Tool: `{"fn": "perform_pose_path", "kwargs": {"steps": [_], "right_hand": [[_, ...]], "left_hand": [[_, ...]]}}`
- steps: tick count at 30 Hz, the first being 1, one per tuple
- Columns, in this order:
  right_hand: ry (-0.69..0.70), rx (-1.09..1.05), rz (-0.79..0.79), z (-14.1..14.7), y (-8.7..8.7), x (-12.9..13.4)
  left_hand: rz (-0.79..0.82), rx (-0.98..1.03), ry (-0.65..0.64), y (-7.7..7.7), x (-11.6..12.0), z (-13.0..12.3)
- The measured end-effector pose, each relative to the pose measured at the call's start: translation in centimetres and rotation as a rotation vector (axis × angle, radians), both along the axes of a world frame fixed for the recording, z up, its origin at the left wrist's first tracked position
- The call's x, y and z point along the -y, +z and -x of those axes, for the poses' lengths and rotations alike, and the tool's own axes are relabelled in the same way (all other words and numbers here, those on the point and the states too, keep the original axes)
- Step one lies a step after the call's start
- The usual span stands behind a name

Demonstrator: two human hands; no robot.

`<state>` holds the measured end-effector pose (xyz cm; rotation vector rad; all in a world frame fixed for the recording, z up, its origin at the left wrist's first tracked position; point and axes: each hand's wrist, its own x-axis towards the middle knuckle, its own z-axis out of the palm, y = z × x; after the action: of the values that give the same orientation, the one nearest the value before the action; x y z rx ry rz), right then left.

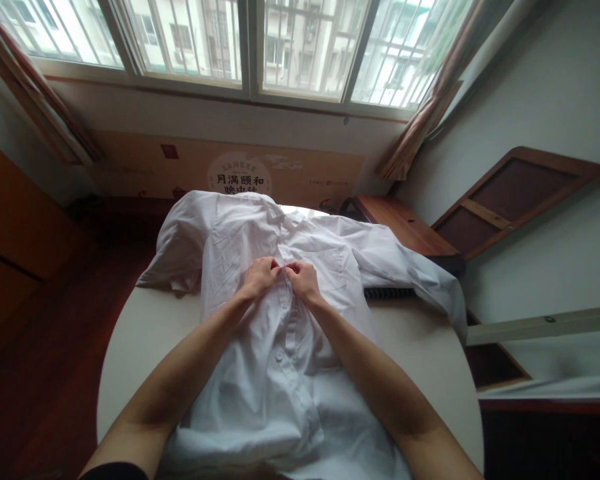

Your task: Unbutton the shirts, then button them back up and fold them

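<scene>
A white button-up shirt (pixel 240 373) lies spread face up over a round table (pixel 145 333), its collar at the far side and its sleeves out to both sides. My left hand (pixel 261 275) pinches the front edge of the shirt at chest height. Right beside it, my right hand (pixel 303 277) pinches the opposite front edge, and the fingertips of both hands nearly touch. Below the hands the button strip hangs partly apart, with a few buttons showing. Whether a button sits between the fingers is hidden.
A black spiral-like strip (pixel 390 293) lies partly under the right-hand sleeve. Behind the table stands a printed cardboard panel (pixel 300 163) below barred windows (pixel 305 53). A wooden piece of furniture (pixel 405 227) is at the back right, and a wooden cabinet (pixel 20 253) at the left.
</scene>
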<state>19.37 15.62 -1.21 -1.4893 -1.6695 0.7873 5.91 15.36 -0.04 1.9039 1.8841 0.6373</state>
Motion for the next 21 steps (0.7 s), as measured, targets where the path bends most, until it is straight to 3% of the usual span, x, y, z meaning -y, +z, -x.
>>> {"fn": "perform_pose_path", "kwargs": {"steps": [6,13,19,21], "right_hand": [[-0.028,0.002,0.001,0.2,0.0,0.3],[0.003,-0.1,-0.005,0.3,-0.5,0.2],[0.096,-0.484,0.367,-0.2,-0.2,-0.6],[0.124,-0.521,0.408,-0.3,0.1,-0.7]], "left_hand": [[-0.009,0.126,-0.056,-0.2,-0.5,0.6],[0.027,0.284,-0.015,-0.9,-0.7,0.6],[0.132,0.576,0.041,-1.8,-0.6,0.5],[0.166,0.664,0.056,-1.7,-0.5,0.3]]}}
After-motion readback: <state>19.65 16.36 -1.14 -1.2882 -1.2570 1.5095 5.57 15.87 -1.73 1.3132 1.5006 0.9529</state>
